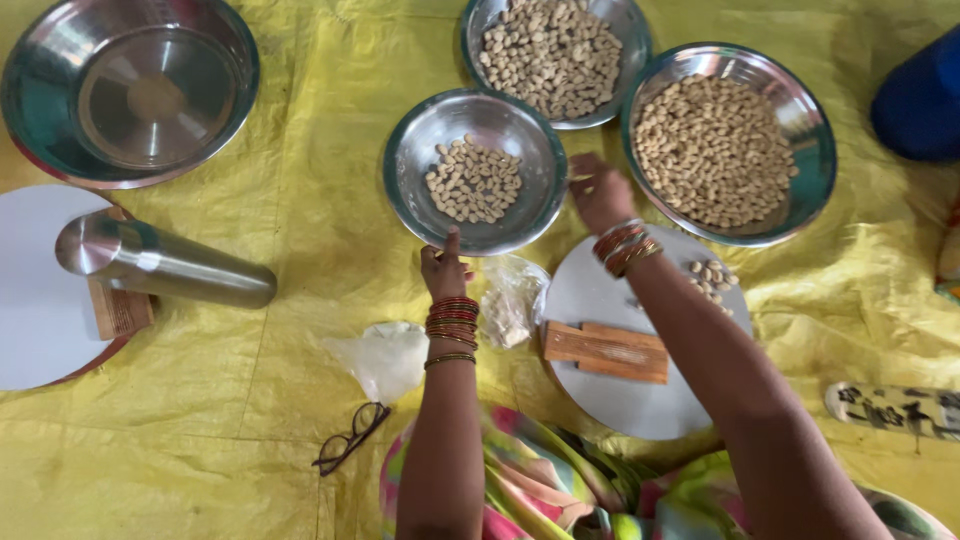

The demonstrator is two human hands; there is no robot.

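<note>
The person sits on a yellow sheet (300, 200) spread over the floor, both bangled arms stretched forward. The left hand (445, 268) pinches the near rim of a middle steel bowl (410, 190), thumb and fingers clenched on its edge; this bowl holds a small heap of pale kernels (474, 181) and lies near the middle of the sheet, toward its far edge. The right hand (600, 195) rests between that bowl and a right-hand steel bowl (815, 150), fingers curled together; it seems to nip something small, but what it grasps cannot be told. The right-hand bowl is nearly full of kernels, and a far steel bowl (630, 30), touching the middle one at the far edge of the sheet, is heaped as well. Under the right forearm lies a round white board (600, 400) bearing a wooden block (607, 351) and a few loose kernels (712, 277). Just beside the left wrist lie a clear plastic bag (512, 300) with pale scraps in it and a crumpled white wrapper (385, 360). Near the sheet's near edge lie dark-framed spectacles (350, 437). At the far left corner stands an empty large steel basin (40, 110); below it a steel tumbler (160, 262) lies tipped across a second white board (40, 300).
</note>
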